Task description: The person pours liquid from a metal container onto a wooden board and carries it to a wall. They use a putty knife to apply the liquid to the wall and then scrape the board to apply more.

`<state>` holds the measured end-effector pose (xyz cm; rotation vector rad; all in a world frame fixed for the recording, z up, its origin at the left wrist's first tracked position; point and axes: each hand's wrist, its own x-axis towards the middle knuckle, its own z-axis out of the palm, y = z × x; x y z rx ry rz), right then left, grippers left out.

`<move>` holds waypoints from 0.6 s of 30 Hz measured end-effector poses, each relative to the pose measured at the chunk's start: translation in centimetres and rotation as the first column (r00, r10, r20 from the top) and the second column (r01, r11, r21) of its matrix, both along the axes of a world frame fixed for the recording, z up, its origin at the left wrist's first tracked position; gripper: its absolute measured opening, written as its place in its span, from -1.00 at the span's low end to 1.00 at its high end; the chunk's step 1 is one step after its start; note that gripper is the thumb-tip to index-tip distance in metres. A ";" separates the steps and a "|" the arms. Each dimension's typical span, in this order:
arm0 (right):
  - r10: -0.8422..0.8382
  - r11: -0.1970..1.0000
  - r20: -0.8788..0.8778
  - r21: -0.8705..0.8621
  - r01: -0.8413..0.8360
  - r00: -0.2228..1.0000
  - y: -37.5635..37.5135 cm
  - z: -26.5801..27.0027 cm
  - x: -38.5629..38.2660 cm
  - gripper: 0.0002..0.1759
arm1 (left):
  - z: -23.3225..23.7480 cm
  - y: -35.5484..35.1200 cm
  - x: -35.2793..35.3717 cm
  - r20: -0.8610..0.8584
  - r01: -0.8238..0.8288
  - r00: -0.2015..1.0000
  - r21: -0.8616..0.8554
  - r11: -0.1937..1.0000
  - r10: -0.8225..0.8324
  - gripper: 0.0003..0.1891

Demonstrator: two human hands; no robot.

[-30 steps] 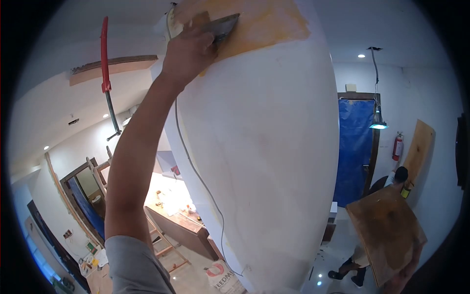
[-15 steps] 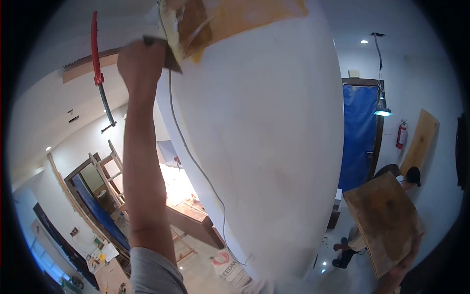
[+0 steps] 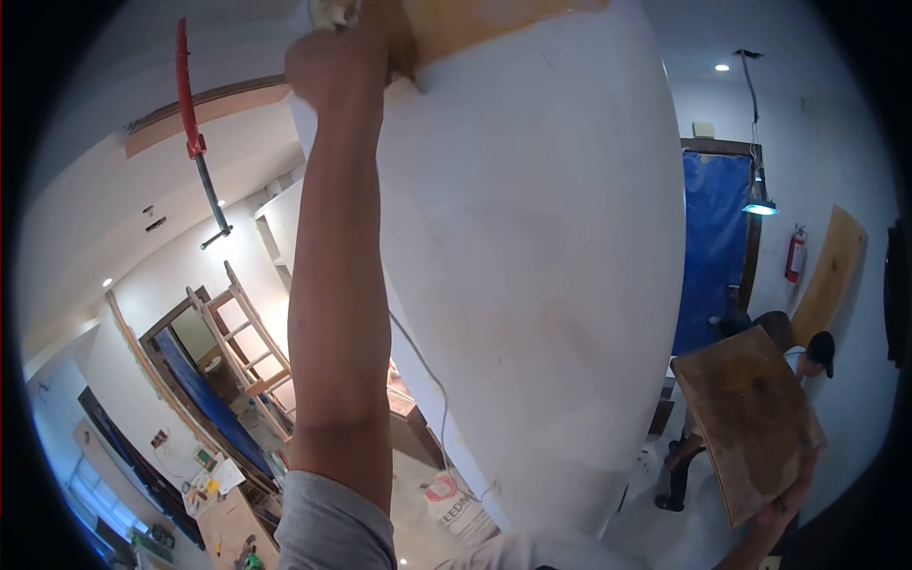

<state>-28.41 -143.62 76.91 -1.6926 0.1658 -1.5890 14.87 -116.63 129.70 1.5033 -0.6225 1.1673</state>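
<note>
At the top of the white panel, my left hand (image 3: 334,71) is raised in a closed grip on a putty knife, seen clearly in the earlier frame and now mostly hidden behind the fist. It is beside a brown-orange patch (image 3: 475,33) on the white panel (image 3: 532,237). At the lower right, my right hand (image 3: 787,502) supports a stained wooden board (image 3: 750,418) from its edge and underside. The board is tilted, with dark brown smears on its face. Most of the right fingers are behind it.
A red bar clamp (image 3: 187,90) hangs at upper left. A wooden ladder (image 3: 249,342) leans beyond my forearm. A cable (image 3: 432,370) runs down the panel's left edge towards a printed sack (image 3: 456,503). Behind the board, a person in a cap (image 3: 823,353) bends low near a fire extinguisher (image 3: 795,255).
My left hand has moved up and to the right with the putty knife, across the panel's upper left edge. My right hand still holds the board in nearly the same place.
</note>
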 end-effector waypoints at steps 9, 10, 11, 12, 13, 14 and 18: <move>-0.239 0.955 -0.061 -0.196 0.223 0.969 3.3 3.5 -0.3 0.18 | 7.2 -4.5 -10.3 -0.016 0.242 0.967 -0.267 0.933 -0.256 -0.77; -0.249 0.944 -0.035 -0.234 0.234 0.968 4.3 4.9 0.2 0.10 | 8.1 -4.7 -10.3 -0.003 0.234 0.970 -0.236 0.943 -0.242 -0.77; -0.180 0.977 0.027 -0.108 0.181 0.983 4.1 4.9 0.4 0.04 | 9.0 -4.8 -10.2 0.014 0.225 0.974 -0.209 0.952 -0.227 -0.77; -0.118 0.993 0.111 0.012 0.118 0.987 3.9 5.0 0.6 -0.02 | 9.9 -4.8 -10.3 0.032 0.214 0.977 -0.182 0.960 -0.212 -0.77; -0.006 0.960 0.256 0.272 -0.067 0.967 3.0 2.8 -0.2 -0.06 | 10.2 -4.9 -11.0 0.044 0.223 0.975 -0.167 0.960 -0.218 -0.75; 0.067 0.832 0.414 0.479 -0.279 0.908 2.2 1.1 -0.8 -0.10 | 10.1 -5.2 -11.8 0.051 0.228 0.973 -0.151 0.962 -0.223 -0.74; 0.138 0.864 0.383 0.404 -0.301 0.913 1.6 -0.1 -1.9 -0.23 | 10.7 -6.4 -12.8 0.197 0.126 0.973 -0.032 0.991 -0.118 -0.72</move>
